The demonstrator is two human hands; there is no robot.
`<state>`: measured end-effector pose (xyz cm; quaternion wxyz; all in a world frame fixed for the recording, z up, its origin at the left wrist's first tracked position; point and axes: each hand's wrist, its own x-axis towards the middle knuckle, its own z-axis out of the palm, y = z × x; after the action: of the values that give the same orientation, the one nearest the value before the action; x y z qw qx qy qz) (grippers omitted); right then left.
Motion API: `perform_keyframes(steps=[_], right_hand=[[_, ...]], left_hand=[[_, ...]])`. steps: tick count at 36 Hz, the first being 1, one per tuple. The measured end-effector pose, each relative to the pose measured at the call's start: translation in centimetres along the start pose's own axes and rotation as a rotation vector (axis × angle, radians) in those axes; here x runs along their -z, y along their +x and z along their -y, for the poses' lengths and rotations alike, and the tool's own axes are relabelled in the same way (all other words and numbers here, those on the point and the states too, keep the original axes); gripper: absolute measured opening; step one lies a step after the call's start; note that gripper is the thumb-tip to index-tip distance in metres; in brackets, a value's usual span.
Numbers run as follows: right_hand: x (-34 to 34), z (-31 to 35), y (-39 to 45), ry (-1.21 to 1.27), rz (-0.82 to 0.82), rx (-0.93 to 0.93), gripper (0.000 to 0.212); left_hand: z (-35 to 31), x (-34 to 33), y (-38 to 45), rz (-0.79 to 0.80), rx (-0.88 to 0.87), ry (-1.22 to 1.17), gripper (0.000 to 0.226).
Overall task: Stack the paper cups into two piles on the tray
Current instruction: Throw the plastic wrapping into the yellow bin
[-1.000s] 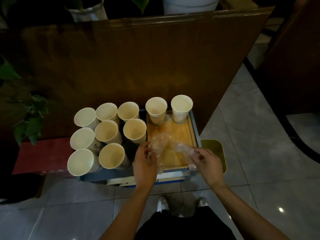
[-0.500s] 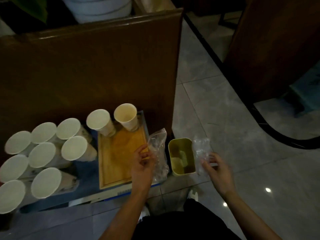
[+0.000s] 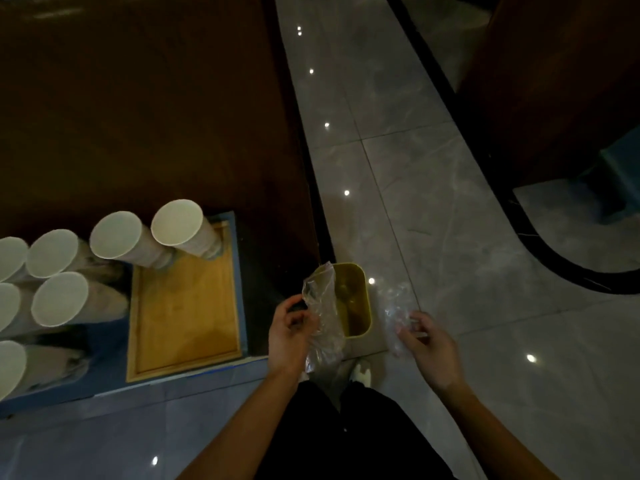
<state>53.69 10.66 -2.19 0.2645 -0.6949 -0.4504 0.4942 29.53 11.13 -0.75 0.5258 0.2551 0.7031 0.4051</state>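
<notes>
A wooden tray (image 3: 187, 313) lies on a blue stand at the left. Two white paper cups (image 3: 176, 222) stand at its far edge; the second one (image 3: 116, 234) is just left. Several more paper cups (image 3: 59, 299) stand on the stand left of the tray. My left hand (image 3: 289, 336) pinches a clear plastic wrapper (image 3: 322, 306) beside a small yellow-green bin (image 3: 356, 299) on the floor. My right hand (image 3: 429, 346) holds another crumpled clear wrapper (image 3: 398, 311) to the right of the bin.
A dark wooden panel (image 3: 145, 109) rises behind the stand. Grey glossy floor tiles (image 3: 433, 188) spread to the right, with dark furniture (image 3: 561, 81) at the far right. My white shoes (image 3: 360, 370) and dark trousers show below the hands.
The view has swung right, pushing cups and tray to the left edge. Both hands moved off the tray with the plastic wrappers and now hang around the floor bin.
</notes>
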Motion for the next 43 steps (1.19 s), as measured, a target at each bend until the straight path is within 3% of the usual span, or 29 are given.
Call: perform_keyframes(steps=[11, 14, 28, 38, 43], right_hand=[[-3.2, -5.7, 4.7, -0.079, 0.081, -0.234, 0.020], [-5.5, -8.4, 6.8, -0.091, 0.047, -0.270, 0.014], [-16.0, -22.9, 20.7, -0.284, 0.073, -0.460, 0.033], [-20.4, -26.6, 28.6, -0.480, 0.112, -0.460, 0.049], [-21.6, -28.0, 30.7, -0.514, 0.122, -0.417, 0.042]], left_hand=[[5.9, -2.8, 6.2, 0.021, 0.200, 0.124, 0.043], [8.8, -3.6, 8.7, 0.003, 0.265, 0.136, 0.044], [25.2, -9.0, 23.5, -0.132, 0.408, 0.326, 0.043], [32.8, -12.6, 31.9, -0.149, 0.307, 0.404, 0.035], [34.1, -13.5, 33.9, -0.081, 0.219, 0.587, 0.041]])
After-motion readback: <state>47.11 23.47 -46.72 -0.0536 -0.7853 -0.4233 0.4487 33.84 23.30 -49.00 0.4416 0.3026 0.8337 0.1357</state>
